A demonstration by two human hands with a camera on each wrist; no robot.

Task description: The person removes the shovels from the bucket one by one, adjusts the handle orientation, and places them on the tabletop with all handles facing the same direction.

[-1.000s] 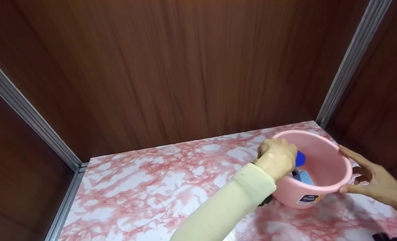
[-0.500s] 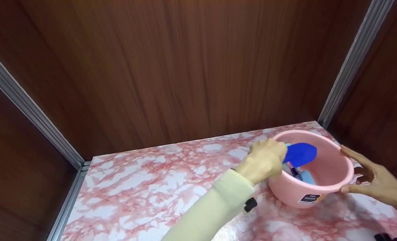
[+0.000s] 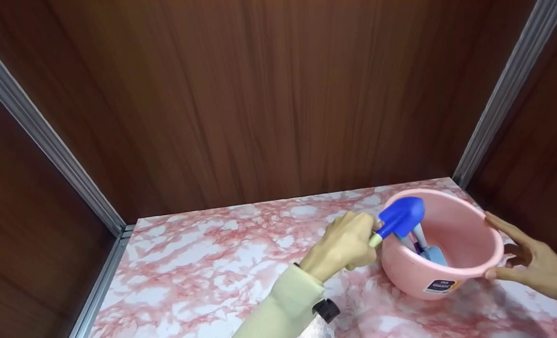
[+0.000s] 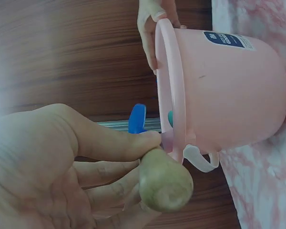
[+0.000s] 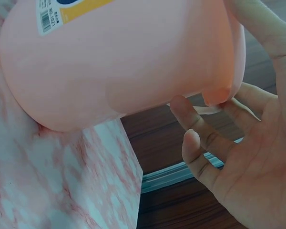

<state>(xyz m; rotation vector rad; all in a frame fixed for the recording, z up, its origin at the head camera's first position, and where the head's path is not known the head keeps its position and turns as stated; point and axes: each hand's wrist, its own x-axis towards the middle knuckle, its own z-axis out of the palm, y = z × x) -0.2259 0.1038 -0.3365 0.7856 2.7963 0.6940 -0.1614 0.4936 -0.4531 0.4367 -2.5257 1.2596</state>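
Note:
My left hand [image 3: 346, 244] grips a small hand trowel [image 3: 404, 213] by its pale handle, thumb laid along it. The blue blade slants up over the near-left rim of a pink bucket [image 3: 412, 274]. In the left wrist view the rounded end of the trowel's handle [image 4: 166, 186] faces the camera. At the bucket's right side my right hand [image 3: 541, 263] touches the rim, thumb and index finger spread apart. The right wrist view shows its other fingers loosely bent beside the wall. Inside the bucket lie a light-blue tool [image 3: 433, 254] and other slim pieces, partly hidden.
The bucket stands on a pink-and-white marbled tabletop [image 3: 212, 263]. Brown wood-grain panels [image 3: 259, 103] close off the back and both sides, joined by grey metal strips [image 3: 499, 94]. A white bail handle [image 4: 200, 160] hangs at the bucket's side.
My left hand has come up out of the bucket and moved left and toward me, lifting the blue trowel to the rim. The right hand keeps its place at the bucket.

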